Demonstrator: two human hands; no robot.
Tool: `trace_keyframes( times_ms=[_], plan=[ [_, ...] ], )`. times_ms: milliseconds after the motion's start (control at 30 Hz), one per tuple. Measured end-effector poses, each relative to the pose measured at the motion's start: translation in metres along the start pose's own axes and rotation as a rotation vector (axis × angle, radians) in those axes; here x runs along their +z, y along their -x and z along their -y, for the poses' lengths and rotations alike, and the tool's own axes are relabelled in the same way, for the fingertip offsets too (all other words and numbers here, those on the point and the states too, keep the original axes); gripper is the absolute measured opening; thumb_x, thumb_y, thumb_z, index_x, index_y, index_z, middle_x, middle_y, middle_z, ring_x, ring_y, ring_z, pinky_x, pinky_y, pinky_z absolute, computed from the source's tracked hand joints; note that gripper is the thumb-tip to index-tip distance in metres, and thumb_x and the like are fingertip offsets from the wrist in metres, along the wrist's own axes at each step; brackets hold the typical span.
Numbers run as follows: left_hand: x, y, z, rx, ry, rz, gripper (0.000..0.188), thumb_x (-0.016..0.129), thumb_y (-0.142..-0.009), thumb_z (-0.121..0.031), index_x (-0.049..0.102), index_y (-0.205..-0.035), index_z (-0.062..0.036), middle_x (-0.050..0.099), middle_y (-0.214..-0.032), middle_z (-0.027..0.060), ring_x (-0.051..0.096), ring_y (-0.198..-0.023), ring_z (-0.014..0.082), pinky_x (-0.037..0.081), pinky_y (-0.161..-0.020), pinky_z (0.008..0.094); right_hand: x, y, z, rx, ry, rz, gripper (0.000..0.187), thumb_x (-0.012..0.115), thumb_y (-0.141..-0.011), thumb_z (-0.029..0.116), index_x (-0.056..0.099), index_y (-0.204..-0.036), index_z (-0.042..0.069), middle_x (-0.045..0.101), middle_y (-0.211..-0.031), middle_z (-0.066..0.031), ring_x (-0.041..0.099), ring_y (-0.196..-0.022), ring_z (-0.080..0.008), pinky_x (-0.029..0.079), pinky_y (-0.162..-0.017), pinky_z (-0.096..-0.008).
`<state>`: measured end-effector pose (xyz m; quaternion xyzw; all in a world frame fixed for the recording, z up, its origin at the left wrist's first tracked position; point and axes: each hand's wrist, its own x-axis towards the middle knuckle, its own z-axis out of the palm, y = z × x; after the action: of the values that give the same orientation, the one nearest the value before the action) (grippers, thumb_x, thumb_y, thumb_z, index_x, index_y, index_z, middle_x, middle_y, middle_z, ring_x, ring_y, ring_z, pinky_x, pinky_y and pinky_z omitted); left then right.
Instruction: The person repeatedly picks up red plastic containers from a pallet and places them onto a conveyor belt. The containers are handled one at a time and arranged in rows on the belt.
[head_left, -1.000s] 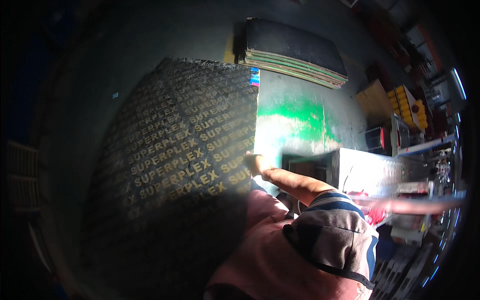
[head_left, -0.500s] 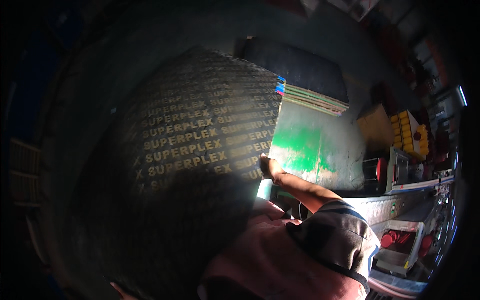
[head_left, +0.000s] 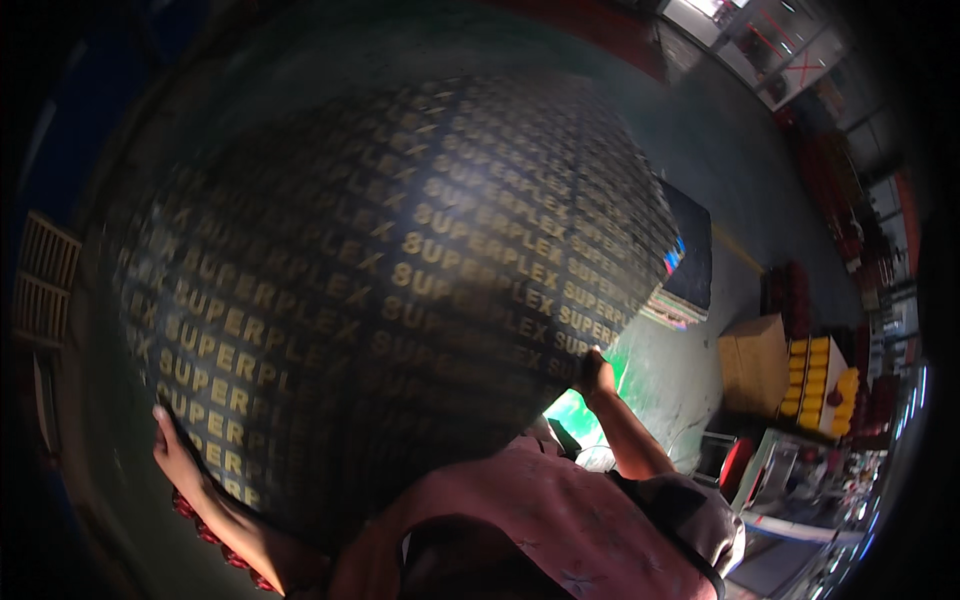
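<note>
A large dark plywood panel [head_left: 430, 240], printed in rows of gold lettering, spans most of the picture in front of my body. My left hand [head_left: 175, 455] grips its lower left edge, with the thumb on the face and the other fingers mostly hidden behind. On the right edge, my right hand [head_left: 597, 375] is closed around the panel, its fingers largely out of sight. Just past the panel's right corner a stack of similar panels [head_left: 690, 250] is partly covered by it.
To the right stand a brown cardboard box [head_left: 755, 365] and a crate of yellow cylinders [head_left: 815, 380]. A wooden slatted pallet [head_left: 45, 280] lies at the far left. Green paint marks the grey floor [head_left: 680, 390] beside my right arm.
The panel has swung to the right across the view and now covers more of the stack. My left hand and forearm have come into fuller view; the right hand still holds the right edge.
</note>
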<state>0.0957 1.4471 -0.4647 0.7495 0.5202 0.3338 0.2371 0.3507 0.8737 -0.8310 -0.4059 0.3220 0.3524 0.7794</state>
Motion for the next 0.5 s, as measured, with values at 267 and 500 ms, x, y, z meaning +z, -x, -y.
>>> trace_keyframes(
  times_ms=[267, 500],
  plan=[
    [-0.003, -0.073, 0.087, -0.302, 0.178, -0.026, 0.045, 0.065, -0.094, -0.036, 0.069, -0.109, 0.0063, 0.068, -0.099, 0.0044, 0.058, -0.091, 0.0103, 0.044, -0.087, 0.0237, 0.1, 0.002, -0.07, 0.004, 0.351, -0.012, 0.057, 0.026, -0.104, 0.046, 0.041, -0.145, 0.01, 0.05, -0.143, -0.0102, 0.052, -0.127, -0.0305, 0.044, -0.101, -0.048],
    [-0.129, -0.004, 0.182, -0.029, 0.059, -0.082, 0.042, 0.071, -0.087, -0.044, 0.073, -0.09, -0.0029, 0.064, -0.07, 0.0016, 0.056, -0.068, 0.0117, 0.044, -0.065, 0.0282, -0.024, 0.101, -0.1, 0.079, 0.146, 0.388, 0.049, 0.03, -0.104, 0.042, 0.051, -0.132, 0.009, 0.061, -0.128, -0.0089, 0.063, -0.107, -0.0274, 0.056, -0.079, -0.041]
  ],
)
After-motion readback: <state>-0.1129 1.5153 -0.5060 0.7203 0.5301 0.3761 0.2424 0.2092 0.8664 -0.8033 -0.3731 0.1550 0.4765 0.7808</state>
